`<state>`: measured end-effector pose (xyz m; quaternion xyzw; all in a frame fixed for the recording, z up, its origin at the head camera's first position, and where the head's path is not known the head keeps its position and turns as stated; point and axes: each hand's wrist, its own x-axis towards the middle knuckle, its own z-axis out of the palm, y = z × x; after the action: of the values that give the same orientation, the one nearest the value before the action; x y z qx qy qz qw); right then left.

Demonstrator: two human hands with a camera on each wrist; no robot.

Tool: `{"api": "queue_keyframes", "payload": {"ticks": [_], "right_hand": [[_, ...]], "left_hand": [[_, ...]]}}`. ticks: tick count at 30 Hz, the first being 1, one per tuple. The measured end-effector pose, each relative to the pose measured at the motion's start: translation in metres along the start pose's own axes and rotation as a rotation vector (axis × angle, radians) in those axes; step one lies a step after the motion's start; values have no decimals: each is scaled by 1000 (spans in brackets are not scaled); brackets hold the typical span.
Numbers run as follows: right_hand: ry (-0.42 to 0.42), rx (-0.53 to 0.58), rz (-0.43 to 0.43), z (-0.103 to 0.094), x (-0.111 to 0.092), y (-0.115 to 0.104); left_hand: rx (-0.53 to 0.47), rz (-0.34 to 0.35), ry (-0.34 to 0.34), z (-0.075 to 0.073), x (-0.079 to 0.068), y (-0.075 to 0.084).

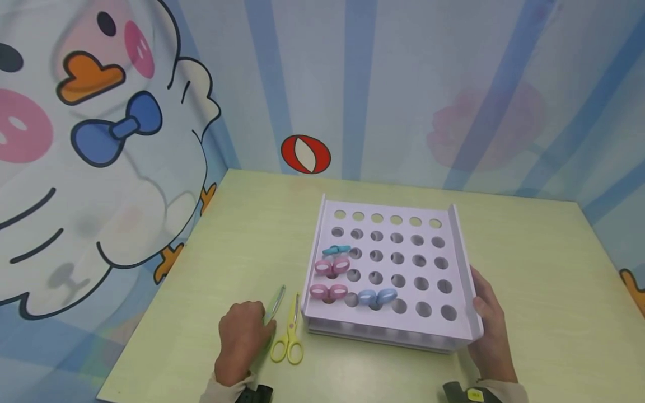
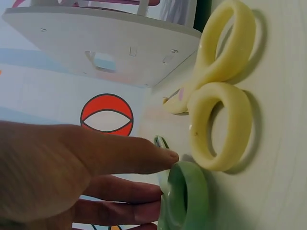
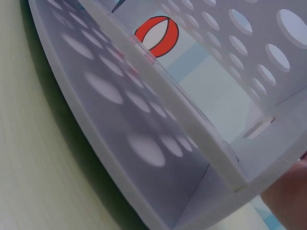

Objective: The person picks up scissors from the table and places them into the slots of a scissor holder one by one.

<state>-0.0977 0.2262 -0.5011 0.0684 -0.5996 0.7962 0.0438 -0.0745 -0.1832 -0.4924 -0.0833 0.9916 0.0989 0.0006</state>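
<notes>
Green-handled scissors point(image 2: 195, 194) lie on the table by my left hand point(image 1: 245, 334), whose thumb and fingers pinch their handle; the blades point(image 1: 277, 302) point away from me. Just right of them, yellow scissors point(image 1: 291, 327) lie flat with handles toward me. My right hand point(image 1: 491, 330) grips the right side wall of a white rack point(image 1: 464, 274) with rows of round holes, its thumb on the near side and most fingers hidden. Teal point(image 1: 336, 249), pink point(image 1: 332, 267) and light blue scissors point(image 1: 378, 298) stand handles up in holes at the rack's left and front.
Another pair of pink scissors point(image 1: 328, 291) stands in the front row of holes. The pale yellow table point(image 1: 549, 268) meets a wall point(image 1: 403, 101) printed with stripes, a red-and-white ball and a large cartoon bird point(image 1: 166, 140) at left.
</notes>
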Motion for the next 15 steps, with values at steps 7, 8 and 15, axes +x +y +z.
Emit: {"api": "queue_keyframes", "payload": {"ticks": [7, 8, 15], "right_hand": [[25, -22, 21, 1, 0, -1], [22, -23, 18, 1, 0, -2], [15, -19, 14, 1, 0, -1]], "left_hand": [[-23, -15, 17, 3, 1, 0], [-29, -15, 18, 4, 1, -1], [-38, 3, 39, 5, 2, -5]]}}
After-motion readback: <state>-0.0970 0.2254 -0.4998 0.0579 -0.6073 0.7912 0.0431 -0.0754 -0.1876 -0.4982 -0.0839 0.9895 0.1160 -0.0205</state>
